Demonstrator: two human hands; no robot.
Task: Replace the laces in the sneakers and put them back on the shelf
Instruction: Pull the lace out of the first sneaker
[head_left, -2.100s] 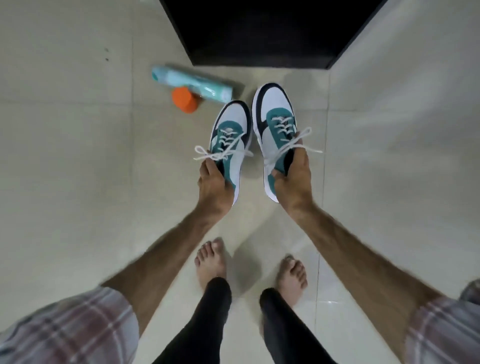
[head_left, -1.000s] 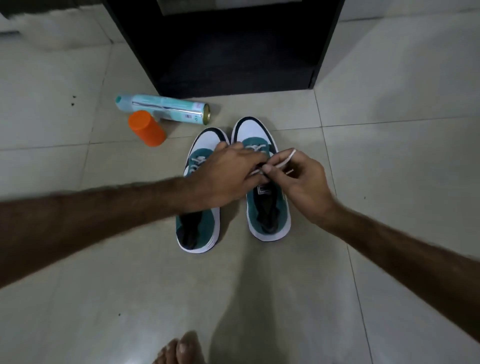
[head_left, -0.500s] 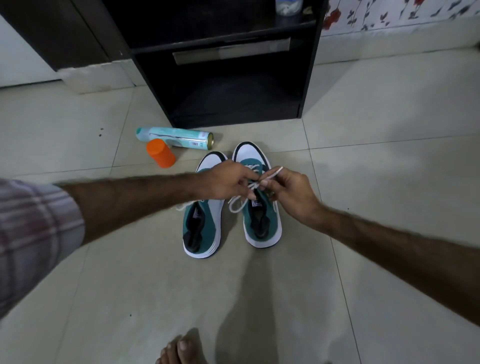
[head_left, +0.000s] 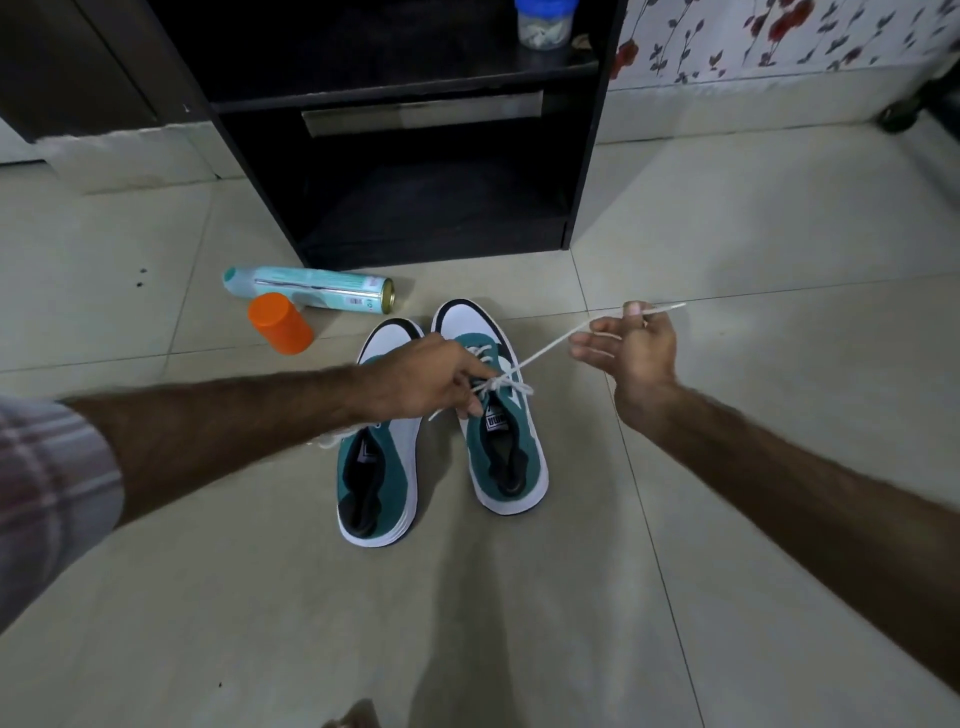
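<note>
Half a second ago both my hands were bunched together over the knot; now my right hand (head_left: 631, 347) has swung out to the right and away from the shoes, drawing one end of the white lace (head_left: 558, 342) out into a straight, taut line. I pinch that end between thumb and forefinger, with the tip sticking out past my knuckles and my other fingers loosely spread. My left hand (head_left: 426, 376) has stayed over the shoes, its fingers curled around the lace at the knot on the right sneaker (head_left: 506, 447). The bow there has shrunk to a small loop beside my fingertips.

The left sneaker (head_left: 382, 483) stands just beside its partner, both flat on the tiled floor (head_left: 727, 234) with toes pointing towards the black shelf (head_left: 415, 171). My left forearm crosses over its front half, so I cannot tell how its lacing looks; a bit of white lace peeks out beneath my arm.

Left of the shoes an orange cap (head_left: 280, 323) lies just beside a pale green spray can (head_left: 311, 288) on its side. A jar with a blue lid (head_left: 545, 21) sits on the upper board of the shelf.
</note>
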